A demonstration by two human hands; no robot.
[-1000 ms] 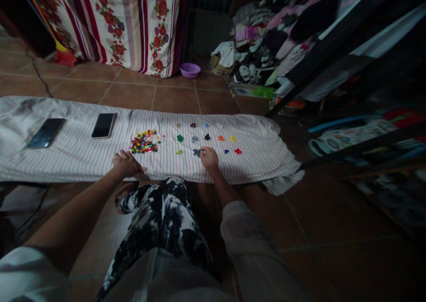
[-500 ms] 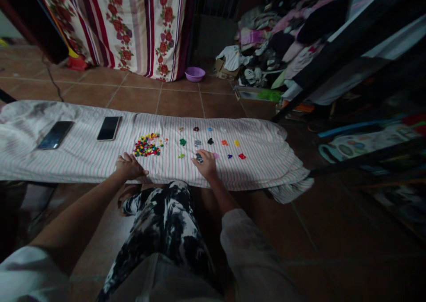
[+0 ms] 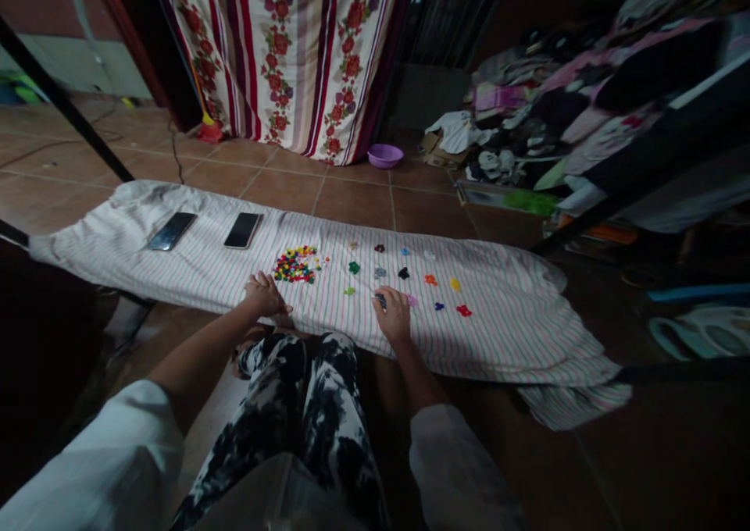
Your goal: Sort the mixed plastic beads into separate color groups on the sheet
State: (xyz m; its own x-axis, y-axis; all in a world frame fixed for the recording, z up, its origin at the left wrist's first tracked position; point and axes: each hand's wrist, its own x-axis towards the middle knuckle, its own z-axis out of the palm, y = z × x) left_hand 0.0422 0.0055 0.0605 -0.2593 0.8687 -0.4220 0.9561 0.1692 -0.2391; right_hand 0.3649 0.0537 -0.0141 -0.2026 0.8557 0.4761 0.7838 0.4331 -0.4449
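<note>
My left hand (image 3: 265, 295) rests on the striped cloth (image 3: 333, 312) near its front edge, fingers apart and nothing in it. Just beyond it lies a mixed pile of colourful small pieces (image 3: 293, 265). My right hand (image 3: 394, 311) is over a small dark cluster (image 3: 381, 301), its fingers bent around it; whether they grip a piece is too small to tell. Around it sit single-colour clusters: light green (image 3: 349, 291), grey (image 3: 380, 272), black (image 3: 404, 273), pink (image 3: 412, 301), dark blue (image 3: 439, 306) and red (image 3: 464, 311).
Two phones (image 3: 172, 232) (image 3: 243, 230) lie at the left of the cloth. Behind are a floral curtain (image 3: 305, 62), a purple basin (image 3: 385, 156) and heaped clothes (image 3: 562, 101). Dark bars (image 3: 64, 101) stand at both sides.
The camera view has turned, so the cloth and everything on it appear farther right and tilted. Both hands remain at nearly the same places on the cloth.
</note>
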